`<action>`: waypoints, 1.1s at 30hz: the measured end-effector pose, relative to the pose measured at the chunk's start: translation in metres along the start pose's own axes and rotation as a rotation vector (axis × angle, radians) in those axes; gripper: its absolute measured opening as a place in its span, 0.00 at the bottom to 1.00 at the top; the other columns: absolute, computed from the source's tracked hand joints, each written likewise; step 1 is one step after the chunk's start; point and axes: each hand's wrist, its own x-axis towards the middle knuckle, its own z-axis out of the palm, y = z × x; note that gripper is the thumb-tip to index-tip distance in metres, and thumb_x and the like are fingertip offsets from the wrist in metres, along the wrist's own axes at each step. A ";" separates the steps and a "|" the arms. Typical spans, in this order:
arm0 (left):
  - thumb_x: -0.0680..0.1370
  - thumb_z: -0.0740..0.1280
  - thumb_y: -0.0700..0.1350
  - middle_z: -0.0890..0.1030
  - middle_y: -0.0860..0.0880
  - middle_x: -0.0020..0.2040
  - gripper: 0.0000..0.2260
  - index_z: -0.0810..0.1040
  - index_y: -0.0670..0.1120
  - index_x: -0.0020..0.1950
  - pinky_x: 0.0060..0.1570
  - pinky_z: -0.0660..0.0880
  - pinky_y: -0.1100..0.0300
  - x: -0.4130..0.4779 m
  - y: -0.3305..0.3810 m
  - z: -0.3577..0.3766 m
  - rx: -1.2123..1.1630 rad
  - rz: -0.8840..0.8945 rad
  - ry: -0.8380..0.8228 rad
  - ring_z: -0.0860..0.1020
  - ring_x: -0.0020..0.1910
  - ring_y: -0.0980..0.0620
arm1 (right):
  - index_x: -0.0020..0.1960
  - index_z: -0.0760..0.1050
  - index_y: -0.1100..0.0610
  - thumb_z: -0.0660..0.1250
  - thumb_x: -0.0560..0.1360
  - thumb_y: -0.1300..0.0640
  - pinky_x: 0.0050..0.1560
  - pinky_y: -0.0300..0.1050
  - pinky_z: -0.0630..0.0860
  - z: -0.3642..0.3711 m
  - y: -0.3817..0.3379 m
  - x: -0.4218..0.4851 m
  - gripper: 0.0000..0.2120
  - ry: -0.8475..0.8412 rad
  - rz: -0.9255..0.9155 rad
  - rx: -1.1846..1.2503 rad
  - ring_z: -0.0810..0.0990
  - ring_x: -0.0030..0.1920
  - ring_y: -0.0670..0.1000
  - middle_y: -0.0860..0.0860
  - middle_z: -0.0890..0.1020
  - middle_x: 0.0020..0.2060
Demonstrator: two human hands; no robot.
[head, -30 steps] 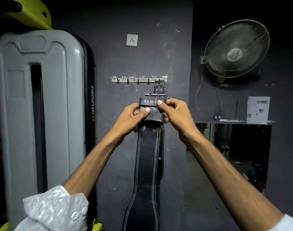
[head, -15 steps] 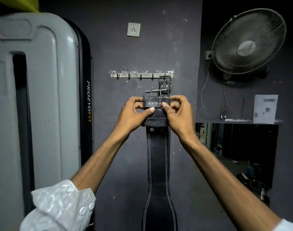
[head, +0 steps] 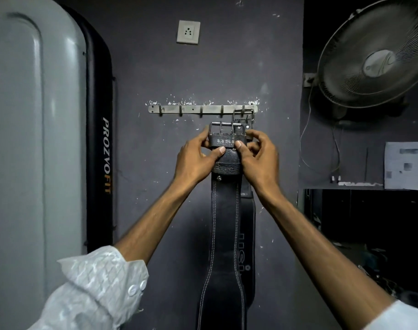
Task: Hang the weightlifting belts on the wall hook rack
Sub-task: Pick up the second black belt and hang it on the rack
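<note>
A person stands close to a dark wall (head: 227, 63) and holds a black leather belt (head: 224, 222) up against it with both arms raised. The left hand (head: 195, 159) and the right hand (head: 259, 159) each pinch the top end of the belt, thumbs pressed on the front face near some pale lettering and fingers curled round behind. The belt hangs straight down between the forearms, with white stitching along both edges, and widens toward the bottom of the view.

Its metal buckle (head: 223, 126) sits just above the fingers and just below the hook rack (head: 191, 109), a pale metal bar with a row of small hooks screwed to the wall. The buckle is not on any hook yet.

A second belt (head: 248, 236) already hangs from the hook at the right end of the rack, caught by its own buckle (head: 243, 113). It lies flat on the wall, just behind and to the right of the held belt, which partly covers it.

Above the rack is a wall socket (head: 188, 32). To the right, a round fan (head: 377, 60) is mounted high up, with a sheet of paper (head: 403, 165) stuck on the wall below it. On the left stands a large grey machine cover (head: 25, 139) edged with a black panel (head: 99, 151) that carries lettering. A white sleeve (head: 96, 294) is pushed up the left forearm.
</note>
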 end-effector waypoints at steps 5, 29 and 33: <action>0.77 0.72 0.50 0.80 0.47 0.67 0.33 0.63 0.52 0.79 0.59 0.79 0.46 0.055 -0.047 0.046 0.067 -0.011 0.024 0.83 0.53 0.41 | 0.71 0.75 0.54 0.72 0.77 0.55 0.46 0.44 0.80 0.024 0.067 0.056 0.23 -0.013 -0.049 -0.051 0.79 0.40 0.47 0.49 0.82 0.41; 0.71 0.68 0.57 0.84 0.50 0.47 0.31 0.71 0.56 0.74 0.49 0.78 0.55 0.235 -0.178 0.121 0.257 0.032 0.076 0.79 0.42 0.48 | 0.58 0.77 0.62 0.71 0.78 0.55 0.44 0.45 0.65 0.108 0.171 0.210 0.13 -0.036 -0.262 -0.626 0.81 0.56 0.61 0.60 0.83 0.55; 0.75 0.68 0.55 0.81 0.51 0.43 0.22 0.74 0.54 0.69 0.52 0.79 0.50 0.224 -0.172 0.119 0.288 -0.002 0.065 0.79 0.42 0.50 | 0.58 0.76 0.63 0.72 0.76 0.57 0.41 0.39 0.65 0.107 0.174 0.205 0.15 -0.091 -0.246 -0.542 0.81 0.52 0.58 0.57 0.83 0.50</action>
